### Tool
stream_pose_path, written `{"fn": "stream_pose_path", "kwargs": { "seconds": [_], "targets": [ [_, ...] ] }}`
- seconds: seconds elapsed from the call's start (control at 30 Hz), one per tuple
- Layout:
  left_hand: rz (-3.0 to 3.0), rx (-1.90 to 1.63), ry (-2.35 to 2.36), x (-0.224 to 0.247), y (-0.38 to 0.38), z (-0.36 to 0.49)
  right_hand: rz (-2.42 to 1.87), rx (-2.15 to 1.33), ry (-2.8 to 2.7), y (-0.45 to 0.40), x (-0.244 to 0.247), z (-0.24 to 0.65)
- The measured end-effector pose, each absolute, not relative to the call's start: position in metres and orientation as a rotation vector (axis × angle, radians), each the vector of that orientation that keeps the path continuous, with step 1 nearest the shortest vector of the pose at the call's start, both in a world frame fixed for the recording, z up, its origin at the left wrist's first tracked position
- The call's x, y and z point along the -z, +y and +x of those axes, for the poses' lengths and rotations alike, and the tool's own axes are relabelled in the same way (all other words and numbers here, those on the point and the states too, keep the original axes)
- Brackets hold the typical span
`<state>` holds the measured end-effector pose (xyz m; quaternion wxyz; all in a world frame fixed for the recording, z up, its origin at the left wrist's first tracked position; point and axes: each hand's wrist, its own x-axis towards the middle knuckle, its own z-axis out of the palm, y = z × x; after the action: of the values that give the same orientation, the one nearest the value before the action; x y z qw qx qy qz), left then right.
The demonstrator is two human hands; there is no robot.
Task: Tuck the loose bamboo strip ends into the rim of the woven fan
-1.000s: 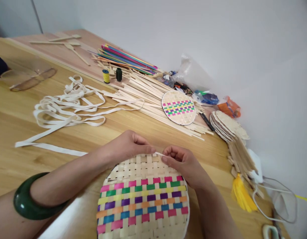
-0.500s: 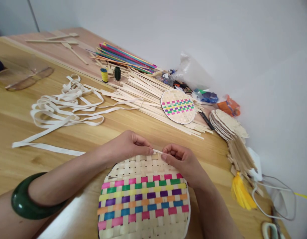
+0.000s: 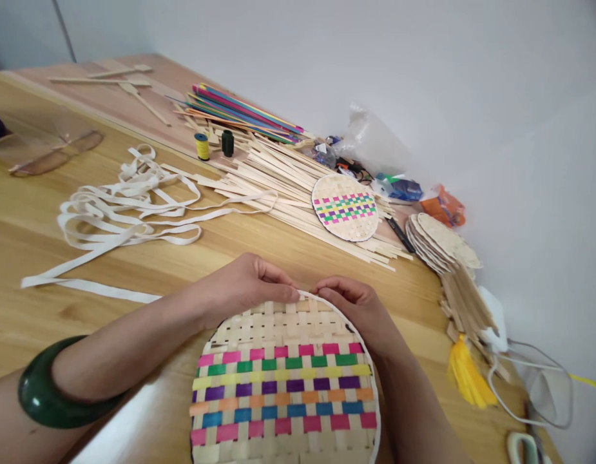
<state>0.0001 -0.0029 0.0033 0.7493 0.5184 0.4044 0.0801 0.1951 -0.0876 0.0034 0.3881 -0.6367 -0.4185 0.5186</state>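
Observation:
A round woven bamboo fan face (image 3: 278, 335), with rows of pink, green, yellow, purple, orange and blue strips, stands tilted in front of me. White binding tape (image 3: 377, 425) runs along its right and upper edge. With thumb and fingers closed, my left hand (image 3: 256, 283) pinches the fan's top rim and the tape. Just right of it my right hand (image 3: 358, 309) grips the same rim, thumb near the tape, its other fingers partly behind the edge. A green bangle (image 3: 51, 386) circles my left forearm. The fan's lower part lies outside the view.
Loose white tape (image 3: 104, 225) lies tangled at left. Behind are a yellow spool (image 3: 201, 147), a dark spool (image 3: 227, 143), bamboo strips (image 3: 273, 174), coloured strips (image 3: 240, 109) and a finished-edge woven disc (image 3: 346, 225). Stacked fans (image 3: 442, 241), a yellow tassel (image 3: 464, 374) and scissors (image 3: 522, 444) sit right.
The fan's right side has swung toward the camera, showing more of its white edge. My right hand has shifted slightly, its fingers moving farther behind the rim. My left hand keeps its pinch.

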Motion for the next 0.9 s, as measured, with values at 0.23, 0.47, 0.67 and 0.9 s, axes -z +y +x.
{"fn": "stream_pose_path", "kwargs": {
  "seconds": [0.23,0.47,0.67,0.9],
  "targets": [
    [1.116,-0.153,0.859,-0.006,-0.002,0.001,-1.593,-1.438,-1.106,-0.090,-0.004,0.196],
    [1.126,-0.144,0.822,-0.003,-0.002,0.001,-1.551,-1.367,-1.242,-0.089,-0.007,0.198],
    [1.188,-0.121,0.756,0.000,-0.006,0.001,-1.475,-1.217,-1.537,-0.087,-0.009,0.200],
    [1.139,-0.132,0.700,0.004,-0.006,0.003,-1.507,-1.268,-1.474,-0.087,-0.006,0.197]
  ]
}}
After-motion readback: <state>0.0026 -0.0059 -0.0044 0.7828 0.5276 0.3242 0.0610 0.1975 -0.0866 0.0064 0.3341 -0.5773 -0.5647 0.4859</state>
